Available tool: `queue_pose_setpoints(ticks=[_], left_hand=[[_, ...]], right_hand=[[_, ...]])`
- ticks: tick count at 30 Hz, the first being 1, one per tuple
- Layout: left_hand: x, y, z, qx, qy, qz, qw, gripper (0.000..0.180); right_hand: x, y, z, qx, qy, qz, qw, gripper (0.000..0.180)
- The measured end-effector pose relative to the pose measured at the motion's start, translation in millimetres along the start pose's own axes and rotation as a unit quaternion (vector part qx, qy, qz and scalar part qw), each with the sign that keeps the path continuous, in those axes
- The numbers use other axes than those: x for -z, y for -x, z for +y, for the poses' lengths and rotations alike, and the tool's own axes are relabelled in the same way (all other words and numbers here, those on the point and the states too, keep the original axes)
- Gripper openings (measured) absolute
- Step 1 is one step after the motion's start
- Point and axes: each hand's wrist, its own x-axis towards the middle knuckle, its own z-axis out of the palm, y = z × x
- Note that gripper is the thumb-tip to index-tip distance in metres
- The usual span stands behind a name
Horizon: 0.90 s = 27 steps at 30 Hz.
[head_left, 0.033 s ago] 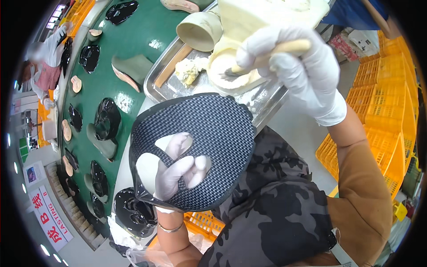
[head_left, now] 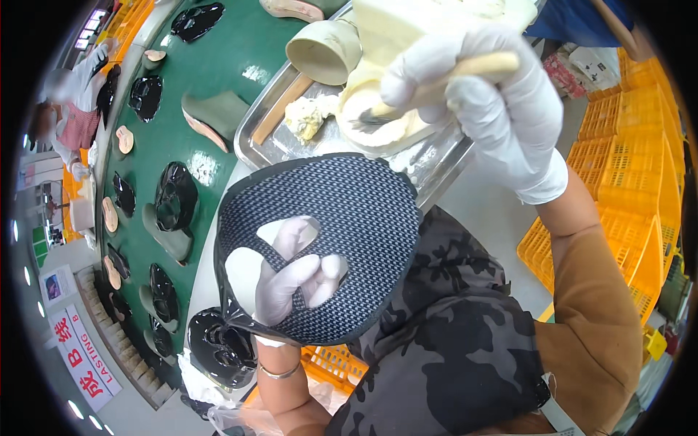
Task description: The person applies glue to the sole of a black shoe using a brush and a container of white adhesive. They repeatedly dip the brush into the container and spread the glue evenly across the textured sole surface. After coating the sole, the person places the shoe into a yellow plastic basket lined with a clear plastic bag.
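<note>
My left hand [head_left: 280, 291], in a white glove, grips a black shoe upper [head_left: 367, 225] whose dark mesh-patterned lining faces me. Its fingers pass through the upper's cut-outs and close round a strap. My right hand [head_left: 509, 116], also gloved in white, is closed round the pale handle of a brush [head_left: 491, 65]. The dark bristles are over the mouth of a cream-coated pot [head_left: 367, 149], beyond the upper; whether they touch its contents I cannot tell. The pot stands in a metal tray [head_left: 243, 138], beside a crusty pale-yellow lump [head_left: 311, 118].
An overturned beige cup [head_left: 323, 51] and a wooden strip [head_left: 282, 109] lie by the pot. Shoe lasts [head_left: 211, 116] and glossy black uppers [head_left: 174, 192] sit on the green conveyor [head_left: 240, 43] at left. Yellow crates [head_left: 618, 182] stand at right. Another person [head_left: 76, 109] works far left.
My right hand has risen slightly and tilted the brush, so more of its bristles shows over the pot. The upper in my left hand has shifted very slightly right.
</note>
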Motion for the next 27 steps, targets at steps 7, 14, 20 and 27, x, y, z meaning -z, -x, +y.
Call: queue_pose_setpoints(ticks=[7, 14, 20, 27], left_hand=[[-5, -24, 0, 0.068, -0.015, -0.067, 0.995, 0.037], [-15, -27, 4, 0.052, -0.142, -0.035, 0.988, 0.031], [-29, -20, 1, 0.022, -0.034, 0.01, 0.999, 0.036], [-32, -13, 5, 0.018, -0.113, 0.036, 0.993, 0.035]], right_hand=[[-36, -50, 16, 0.28, -0.078, 0.149, 0.945, 0.016], [4, -24, 8, 0.123, 0.012, -0.075, 0.989, 0.019], [25, -26, 12, 0.182, 0.008, -0.103, 0.978, 0.012], [4, -19, 16, 0.072, -0.122, -0.026, 0.99, 0.011]])
